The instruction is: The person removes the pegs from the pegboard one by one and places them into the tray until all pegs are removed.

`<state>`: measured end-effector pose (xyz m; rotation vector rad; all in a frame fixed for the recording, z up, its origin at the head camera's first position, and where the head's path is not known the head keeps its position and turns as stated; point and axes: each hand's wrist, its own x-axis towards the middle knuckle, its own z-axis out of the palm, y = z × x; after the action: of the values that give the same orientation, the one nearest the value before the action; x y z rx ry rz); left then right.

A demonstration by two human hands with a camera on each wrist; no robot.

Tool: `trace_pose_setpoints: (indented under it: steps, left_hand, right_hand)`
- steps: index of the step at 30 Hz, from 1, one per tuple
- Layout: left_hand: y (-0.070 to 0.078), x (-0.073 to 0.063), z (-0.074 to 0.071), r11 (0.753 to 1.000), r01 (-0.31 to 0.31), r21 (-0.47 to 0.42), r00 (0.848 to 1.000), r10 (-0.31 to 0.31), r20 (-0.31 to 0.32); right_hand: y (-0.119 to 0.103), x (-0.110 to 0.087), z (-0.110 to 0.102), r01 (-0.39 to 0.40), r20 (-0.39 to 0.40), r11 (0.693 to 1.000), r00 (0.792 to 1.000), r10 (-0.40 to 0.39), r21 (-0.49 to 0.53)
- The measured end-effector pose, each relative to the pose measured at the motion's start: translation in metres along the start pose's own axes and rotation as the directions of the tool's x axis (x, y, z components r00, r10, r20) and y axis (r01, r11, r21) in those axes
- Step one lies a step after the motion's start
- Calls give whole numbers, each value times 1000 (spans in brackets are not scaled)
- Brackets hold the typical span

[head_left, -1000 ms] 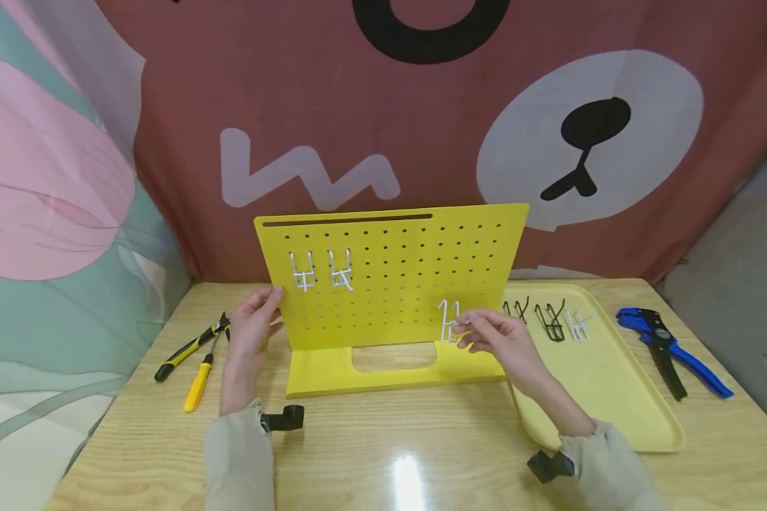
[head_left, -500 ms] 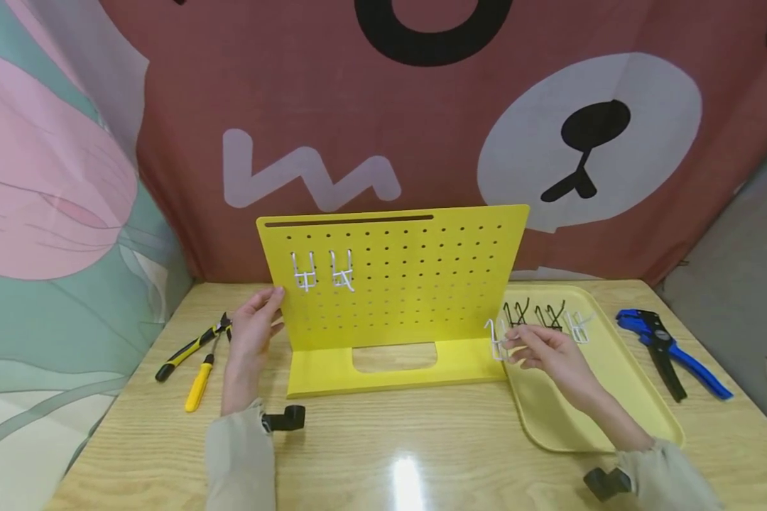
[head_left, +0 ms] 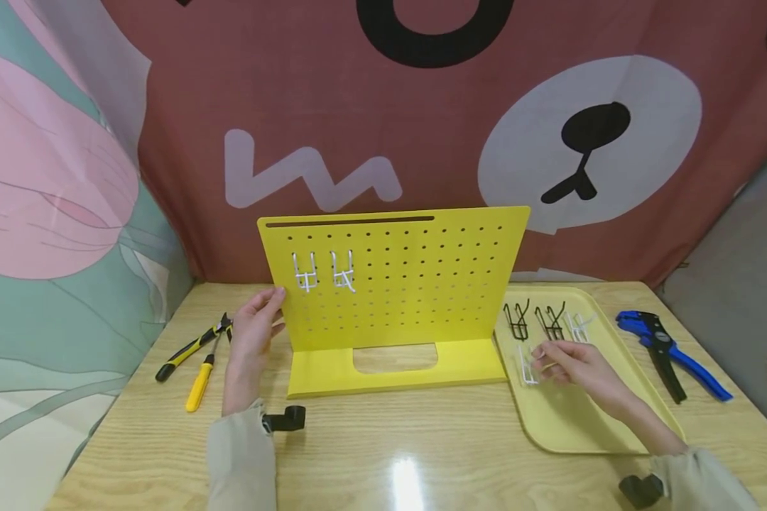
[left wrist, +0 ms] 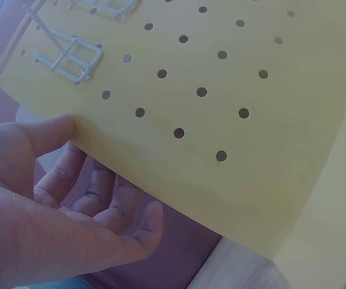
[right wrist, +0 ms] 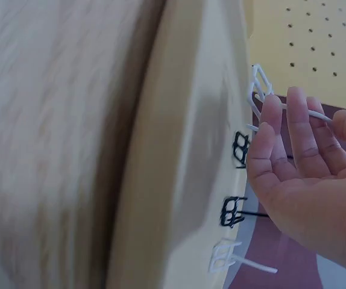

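Observation:
My left hand (head_left: 253,332) pinches the left edge of a yellow pegboard (head_left: 422,298), thumb on the front face and fingers behind it, as the left wrist view shows. Two white wire hooks hang in the board's upper left: one (head_left: 305,274) nearer the edge, the other (head_left: 343,272) to its right. Over the left part of the yellow tray (head_left: 588,426), my right hand (head_left: 575,365) pinches another white wire hook (head_left: 527,369) by its prong. The right wrist view shows this hook (right wrist: 260,84) between thumb and fingers, with its frame pointing away from the palm.
Two black wire hooks (head_left: 518,323) and a white one (head_left: 578,328) lie at the tray's back. Blue wire strippers (head_left: 665,348) are right of it. Black-and-yellow pliers (head_left: 188,355) and a yellow-handled screwdriver (head_left: 199,383) lie left of the board. A printed cloth (head_left: 307,106) hangs behind.
My right hand has carried the white hook rightward and down, from in front of the board's lower right to over the tray. The left hand keeps its place on the board's edge.

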<state>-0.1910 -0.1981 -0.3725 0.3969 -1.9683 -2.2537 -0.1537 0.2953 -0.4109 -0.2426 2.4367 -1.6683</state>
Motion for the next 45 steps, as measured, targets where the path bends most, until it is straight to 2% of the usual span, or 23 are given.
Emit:
trace_pose_setpoints:
  steps: [15,25,28,34,40,45]
  left_hand:
    - [-1,0,0,1000,0,1,1000,0,0]
    - [2,-1,0,1000,-8,3,1000,8,15]
    - [2,-2,0,1000,-2,8,1000,2,13]
    - [1,-2,0,1000,2,14,1000,-2,6]
    - [1,-3,-1,1000,2,5,1000,-2,1]
    - [1,-2,-1,1000,-7,13,1000,7,16]
  right_hand:
    - [14,3,-8,-48,-2,999,999,48,-22]
    - [6,2,-8,-75,-8,996,997,75,-54]
    - [-2,1,-6,-51,-19,995,999,49,-86]
    - [-27,0,5,97,-8,991,995,-98,-97]
    - [-45,7,30,182,-40,983,983,-181,22]
    - [-51,17,60,195,-71,972,980,-187,130]
